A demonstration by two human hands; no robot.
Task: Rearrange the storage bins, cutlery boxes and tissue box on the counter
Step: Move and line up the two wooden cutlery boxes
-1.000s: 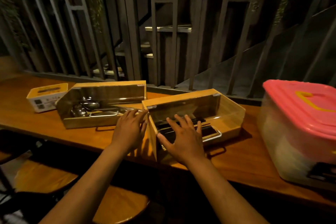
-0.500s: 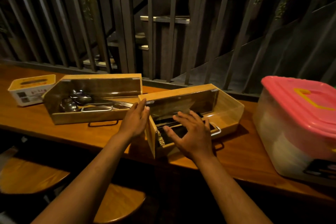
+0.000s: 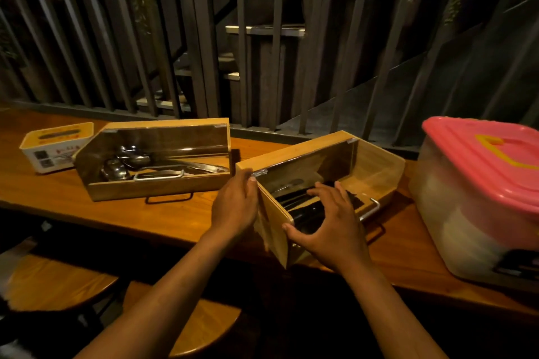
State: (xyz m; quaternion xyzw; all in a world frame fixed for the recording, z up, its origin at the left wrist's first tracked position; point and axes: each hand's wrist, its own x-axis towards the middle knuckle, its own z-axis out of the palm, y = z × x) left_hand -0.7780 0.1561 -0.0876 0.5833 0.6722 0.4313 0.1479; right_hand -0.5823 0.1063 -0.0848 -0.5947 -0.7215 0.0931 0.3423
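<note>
1. Wooden, with a clear slanted front, the right cutlery box (image 3: 326, 183) sits skewed on the counter (image 3: 145, 213), its near corner at the counter's front edge.
2. Left hand (image 3: 234, 207) lies flat against that box's left end, fingers straight and together, not curled around anything.
3. Right hand (image 3: 332, 227) rests on the box's front, fingers spread apart, thumb at the near corner.
4. Left of this box stands the second cutlery box (image 3: 157, 160), holding spoons; further left, the tissue box (image 3: 55, 146).
5. Right of it sits the pink-lidded storage bin (image 3: 481, 192).
</note>
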